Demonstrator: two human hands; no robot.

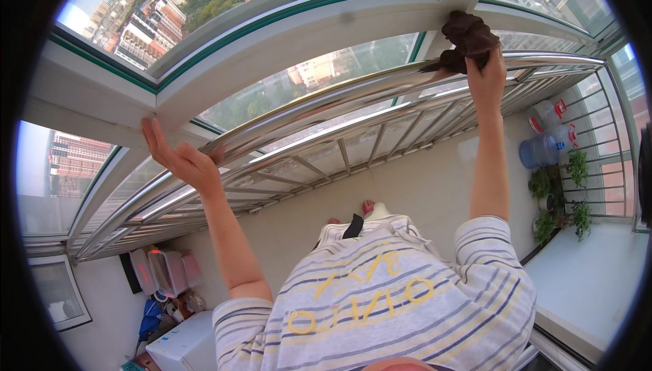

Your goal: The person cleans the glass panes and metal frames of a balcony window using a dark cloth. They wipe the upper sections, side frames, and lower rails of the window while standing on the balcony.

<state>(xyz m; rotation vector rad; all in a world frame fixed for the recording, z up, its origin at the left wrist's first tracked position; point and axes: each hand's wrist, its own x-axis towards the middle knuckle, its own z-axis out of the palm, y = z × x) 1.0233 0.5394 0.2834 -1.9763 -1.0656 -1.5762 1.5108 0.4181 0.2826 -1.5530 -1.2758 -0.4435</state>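
My right hand (486,81) grips a dark brown cloth (467,37) at the upper right. The bunched cloth lies against the white window frame (356,22) near its corner post, and a loose end hangs by the metal railing. My left hand (183,162) is raised at the left, its fingers apart and holding nothing. Its fingertips are at the window frame's lower left corner, whether touching I cannot tell. Below that hand runs the shiny metal railing (305,111), which crosses in front of the windows.
Water bottles (540,149) and potted plants (545,185) stand on the right of the tiled floor (387,187). Plastic bins (168,271) and a white cabinet (186,345) are at the lower left. A white ledge (586,279) lies at right. Beyond the glass, city buildings are far below.
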